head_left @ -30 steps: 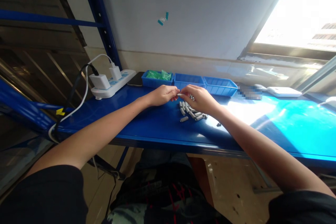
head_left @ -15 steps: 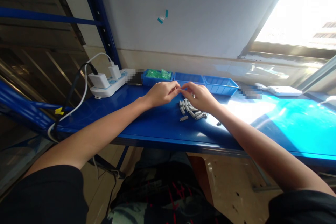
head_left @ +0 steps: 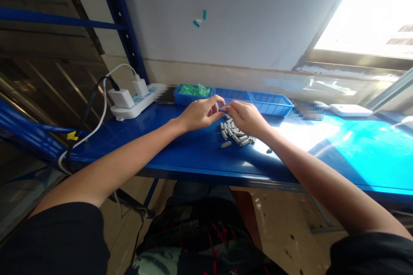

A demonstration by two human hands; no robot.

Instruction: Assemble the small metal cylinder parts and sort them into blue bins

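Note:
My left hand [head_left: 200, 114] and my right hand [head_left: 245, 117] meet fingertip to fingertip above the blue table. Between them shows a small grey metal piece [head_left: 223, 108], mostly covered by the fingers, which both hands pinch. Its exact shape is hard to see. Under and in front of my right hand lies a loose pile of short grey metal cylinders [head_left: 235, 135]. One separate cylinder [head_left: 226, 144] rests at the near left of the pile. A few tiny metal bits [head_left: 252, 140] sit at its right side.
Behind the hands stand a blue bin with green plastic bags [head_left: 195, 90] and two more blue bins [head_left: 271, 104]. A power strip [head_left: 134, 105] with plugged-in chargers is at left. A white device [head_left: 350, 110] lies at right. A small dark bit [head_left: 269, 151] lies near my right forearm.
My left index finger has lifted and bent, opening a gap above the thumb where the grey piece now shows. My right fingers have closed in more over it. The pile looks unchanged.

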